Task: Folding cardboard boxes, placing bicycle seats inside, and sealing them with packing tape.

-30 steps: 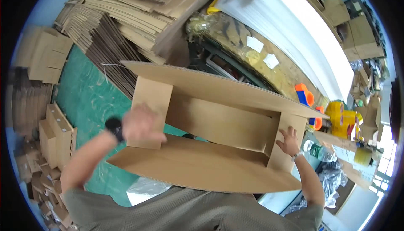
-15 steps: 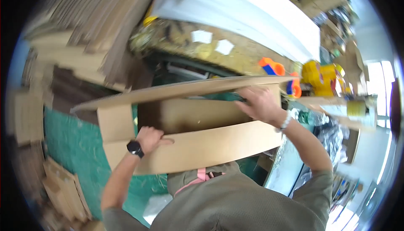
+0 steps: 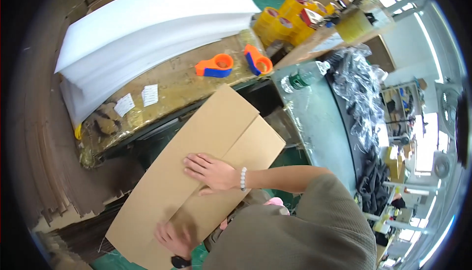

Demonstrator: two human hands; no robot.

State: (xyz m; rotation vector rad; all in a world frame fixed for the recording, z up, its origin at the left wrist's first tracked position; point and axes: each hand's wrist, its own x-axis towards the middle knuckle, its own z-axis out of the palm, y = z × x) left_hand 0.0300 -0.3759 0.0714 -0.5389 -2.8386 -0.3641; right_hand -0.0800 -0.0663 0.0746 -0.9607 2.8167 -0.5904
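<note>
The cardboard box [image 3: 206, 171] lies closed in front of you, flaps folded flat. Your right hand [image 3: 212, 171] presses its top, fingers spread and released. Your left hand [image 3: 173, 236] rests flat at its near end. Two orange tape dispensers [image 3: 215, 66] sit on the bench beyond, beside white foam sheets [image 3: 147, 24].

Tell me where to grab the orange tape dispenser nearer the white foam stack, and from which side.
Take the orange tape dispenser by its blue handle end, coming down from above. It lies flat on the wrapped brown surface, so the fingers can close across its narrow body. The round orange end looks wider and harder to span. The second dispenser lies apart to its right, so there seems to be room.
</note>
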